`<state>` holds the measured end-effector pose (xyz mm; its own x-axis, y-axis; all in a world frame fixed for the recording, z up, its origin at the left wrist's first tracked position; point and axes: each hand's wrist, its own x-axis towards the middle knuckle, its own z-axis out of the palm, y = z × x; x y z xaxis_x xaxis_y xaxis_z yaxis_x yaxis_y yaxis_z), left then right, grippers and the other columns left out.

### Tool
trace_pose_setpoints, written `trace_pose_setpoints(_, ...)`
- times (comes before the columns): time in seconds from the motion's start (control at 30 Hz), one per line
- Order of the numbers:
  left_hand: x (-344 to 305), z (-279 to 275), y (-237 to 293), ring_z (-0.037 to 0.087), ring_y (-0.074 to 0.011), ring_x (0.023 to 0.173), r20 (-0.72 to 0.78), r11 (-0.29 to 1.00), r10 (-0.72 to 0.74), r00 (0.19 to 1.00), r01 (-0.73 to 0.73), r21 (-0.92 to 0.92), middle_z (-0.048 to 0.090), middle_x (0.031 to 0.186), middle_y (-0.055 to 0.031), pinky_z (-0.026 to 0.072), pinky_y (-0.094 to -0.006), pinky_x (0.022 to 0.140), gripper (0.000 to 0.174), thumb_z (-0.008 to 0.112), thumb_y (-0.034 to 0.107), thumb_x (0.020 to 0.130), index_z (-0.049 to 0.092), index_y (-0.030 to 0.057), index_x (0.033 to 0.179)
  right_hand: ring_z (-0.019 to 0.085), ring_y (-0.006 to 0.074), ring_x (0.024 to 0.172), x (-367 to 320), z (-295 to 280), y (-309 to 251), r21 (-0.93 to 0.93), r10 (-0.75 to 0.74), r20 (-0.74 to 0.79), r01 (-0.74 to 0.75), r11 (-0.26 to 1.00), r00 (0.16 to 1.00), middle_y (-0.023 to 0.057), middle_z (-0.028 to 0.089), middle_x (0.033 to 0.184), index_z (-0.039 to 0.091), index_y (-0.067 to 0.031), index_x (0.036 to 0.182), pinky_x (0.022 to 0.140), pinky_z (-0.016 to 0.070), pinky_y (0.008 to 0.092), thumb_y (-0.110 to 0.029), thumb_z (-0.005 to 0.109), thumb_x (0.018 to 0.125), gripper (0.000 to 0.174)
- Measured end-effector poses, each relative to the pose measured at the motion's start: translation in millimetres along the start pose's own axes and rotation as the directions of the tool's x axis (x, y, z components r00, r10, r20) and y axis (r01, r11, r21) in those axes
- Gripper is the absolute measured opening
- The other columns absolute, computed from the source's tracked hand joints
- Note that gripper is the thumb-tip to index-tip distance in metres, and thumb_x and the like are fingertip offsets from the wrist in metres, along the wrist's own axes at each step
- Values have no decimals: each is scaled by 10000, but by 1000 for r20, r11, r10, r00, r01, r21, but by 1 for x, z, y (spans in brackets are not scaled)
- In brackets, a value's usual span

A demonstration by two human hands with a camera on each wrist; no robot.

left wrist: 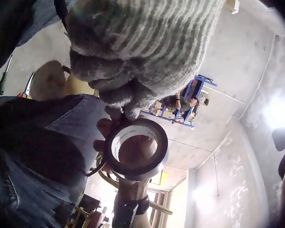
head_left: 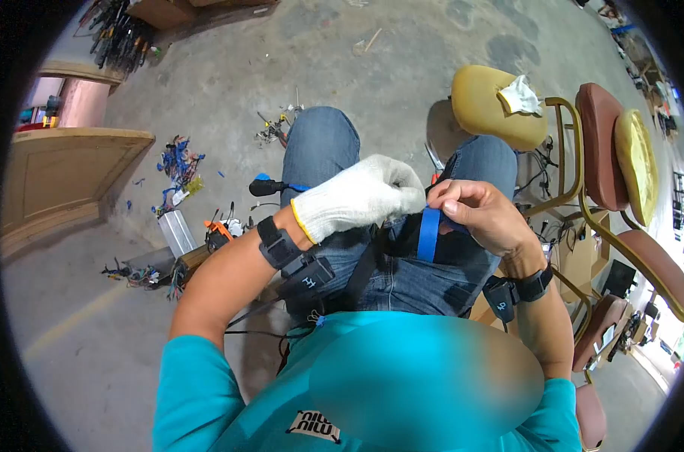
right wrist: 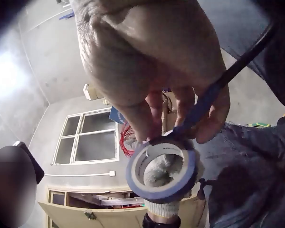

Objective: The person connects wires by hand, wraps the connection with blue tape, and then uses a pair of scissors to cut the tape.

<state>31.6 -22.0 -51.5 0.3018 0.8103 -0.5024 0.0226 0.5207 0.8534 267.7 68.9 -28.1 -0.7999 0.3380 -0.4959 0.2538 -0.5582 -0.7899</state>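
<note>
A roll of blue tape hangs on edge between my hands over my lap. My left hand, in a white knit glove, curls its fingers around a black cable, with its fingertips at the top of the roll. Blue tape is wound on part of this cable, and a black plug sticks out left of the glove. My bare right hand pinches the roll's upper edge between thumb and fingers. The left wrist view shows the roll below the gloved fingertips; much of the cable inside the glove is hidden.
A yellow seat with a white glove stands ahead right, beside metal-framed chairs. On the floor at left lie wire scraps and metal parts. A wooden cabinet stands further left. A green-handled screwdriver lies ahead.
</note>
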Motion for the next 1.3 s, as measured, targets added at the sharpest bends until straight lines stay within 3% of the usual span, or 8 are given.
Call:
trace_pose_setpoints(0.4, -4, 0, 4, 566, -76, 715, 48, 999, 13, 999, -16, 51, 658, 811, 11, 465, -257, 652, 231, 713, 257, 918, 720, 31, 964, 582, 82, 749, 11, 4, -14, -452, 305, 47, -252, 856, 951, -7, 610, 820, 642, -36, 1045, 612, 458, 246, -412, 798, 919, 425)
trace_pose_setpoints(0.47, -5, 0, 1, 559, -75, 706, 54, 999, -11, 998, 9, 42, 650, 801, 15, 459, -255, 645, 231, 717, 261, 912, 717, 33, 950, 580, 112, 714, 12, 8, -8, -436, 265, -2, -239, 867, 964, 14, 602, 804, 622, -21, 1030, 611, 471, 274, -393, 835, 885, 453)
trace_pose_setpoints(0.57, -2, -3, -6, 544, -71, 686, 57, 999, -10, 998, 12, -48, 632, 777, 18, 445, -247, 632, 226, 714, 263, 910, 708, 38, 924, 635, 251, 664, 13, 14, 6, -712, -169, -159, 6, 702, 973, 119, 660, 803, 612, 24, 1015, 625, 519, 391, -344, 870, 839, 484)
trace_pose_setpoints(0.7, -4, -4, -3, 524, -71, 664, 70, 999, -34, 997, 35, -9, 608, 747, 15, 426, -243, 613, 236, 699, 278, 921, 700, 42, 911, 689, 399, 714, 3, 36, -1, -849, -177, -252, -130, 512, 951, 257, 684, 782, 656, 48, 918, 632, 525, 459, -362, 836, 864, 452)
trace_pose_setpoints(0.83, -7, -3, 4, 515, -71, 660, 103, 999, -33, 994, 29, 34, 600, 739, 13, 414, -246, 605, 260, 690, 302, 933, 704, 43, 916, 667, 280, 646, 9, 19, -3, -804, 111, -245, -266, 533, 963, 160, 694, 737, 686, 33, 880, 600, 509, 397, -366, 801, 906, 416)
trace_pose_setpoints(0.9, -9, 0, 8, 517, -68, 647, 90, 999, -46, 995, 44, 26, 607, 738, 13, 416, -243, 594, 269, 687, 314, 940, 704, 46, 918, 596, 124, 636, 14, 10, 1, -434, 275, -19, -256, 864, 961, 34, 670, 720, 708, 7, 859, 599, 472, 310, -326, 774, 946, 350)
trace_pose_setpoints(1.0, -16, -3, 22, 524, -63, 618, 60, 993, -119, 991, 117, 27, 620, 735, 14, 418, -234, 569, 285, 682, 335, 953, 704, 52, 923, 523, 38, 679, 14, 10, 2, -366, 201, -53, -206, 907, 978, -44, 630, 736, 714, -22, 877, 629, 437, 246, -283, 751, 972, 281)
trace_pose_setpoints(1.3, -16, -10, 8, 531, -66, 621, 76, 990, -114, 991, 107, 95, 622, 730, 9, 419, -238, 571, 291, 699, 342, 947, 702, 51, 923, 660, 96, 872, 10, 14, 7, -278, 127, 11, -119, 953, 992, 45, 738, 941, 692, 30, 1101, 834, 529, 271, -99, 659, 1011, 160)
